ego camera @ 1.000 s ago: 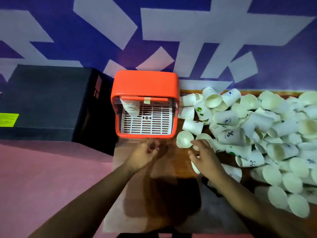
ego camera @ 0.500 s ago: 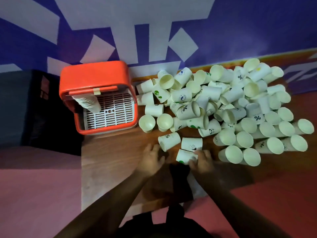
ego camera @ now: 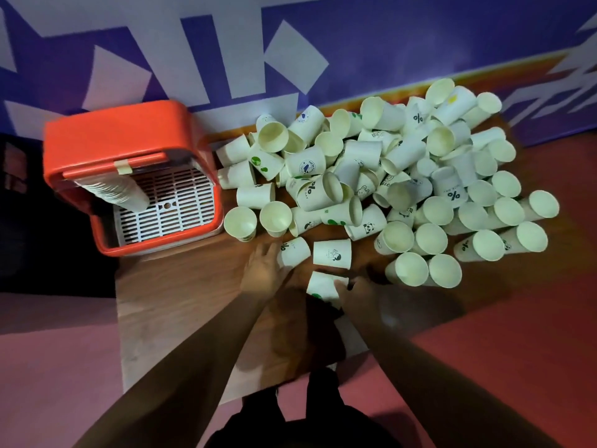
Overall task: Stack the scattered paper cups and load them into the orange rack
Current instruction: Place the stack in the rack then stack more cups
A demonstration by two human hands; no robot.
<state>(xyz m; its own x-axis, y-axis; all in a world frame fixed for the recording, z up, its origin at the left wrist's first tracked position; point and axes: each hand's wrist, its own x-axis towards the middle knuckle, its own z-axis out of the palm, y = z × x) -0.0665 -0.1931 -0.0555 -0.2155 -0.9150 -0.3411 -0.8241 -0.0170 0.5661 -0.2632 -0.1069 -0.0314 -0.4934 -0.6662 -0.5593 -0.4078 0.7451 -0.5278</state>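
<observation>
Purple wall with big white shapes stands behind a brown wooden surface (ego camera: pixel 181 299). At the back left corner of the surface sits the orange rack (ego camera: pixel 129 176), right by the left edge, with a white grid floor inside. One stack of paper cups (ego camera: pixel 113 192) leans in its left side, and the rest of the rack has room. A big pile of loose paper cups (ego camera: pixel 403 182) covers the right half of the surface, all the way to the wall and the right edge. The near left part of the surface is bare wood, with open room between the rack and the hands.

The left hand (ego camera: pixel 263 274) is open, its fingers touching a cup with a percent mark (ego camera: pixel 292 252) that lies on its side. The right hand (ego camera: pixel 358 294) is closed around a cup with green dots (ego camera: pixel 321 286), close to the near edge. A third cup with a small black drawing (ego camera: pixel 332 255) lies just behind them, apart from both hands.
</observation>
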